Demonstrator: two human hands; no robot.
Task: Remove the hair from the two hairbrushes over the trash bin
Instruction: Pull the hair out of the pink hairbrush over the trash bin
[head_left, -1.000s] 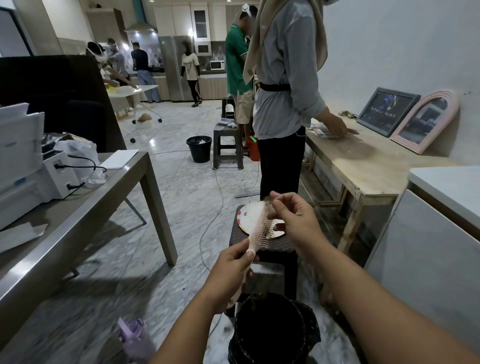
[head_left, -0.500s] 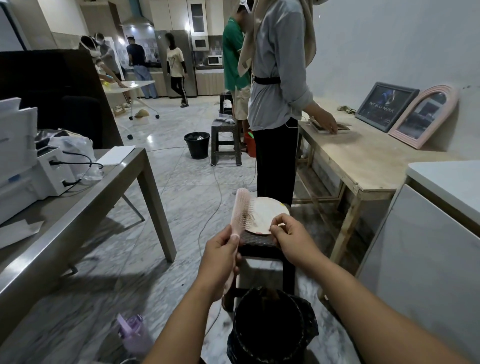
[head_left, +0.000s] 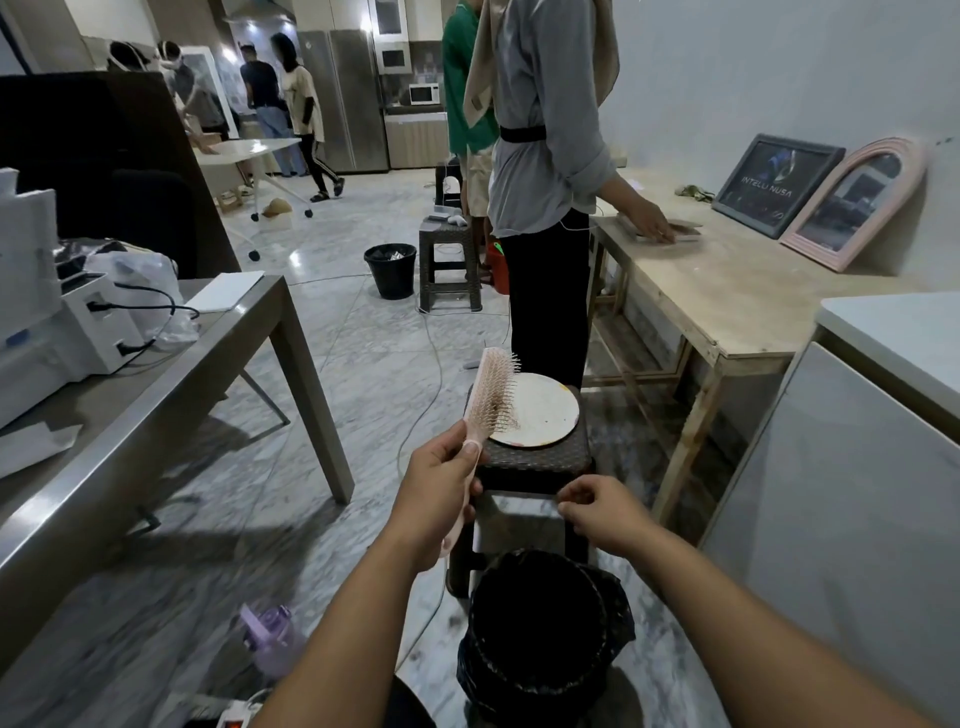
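Note:
My left hand (head_left: 441, 488) grips the handle of a pink hairbrush (head_left: 496, 395) and holds it upright, bristles facing right. A clump of hair sits in the lower bristles. My right hand (head_left: 597, 512) hovers lower and to the right, apart from the brush, its fingers curled and fingertips pinched together as on a fine tuft of hair that is too thin to make out. Just below both hands stands the black trash bin (head_left: 540, 634) with a dark liner. A second hairbrush is not in sight.
A dark stool (head_left: 535, 462) with a round plate (head_left: 545, 415) stands behind the bin. A person (head_left: 545, 208) stands beyond it at a wooden table (head_left: 727, 312). A steel table (head_left: 156, 405) is on the left, a white cabinet (head_left: 857, 467) on the right, and a purple bottle (head_left: 270, 639) on the floor.
My right hand has left the bristles and dropped down toward the bin. My left hand has turned the brush more upright and keeps its hold on the handle.

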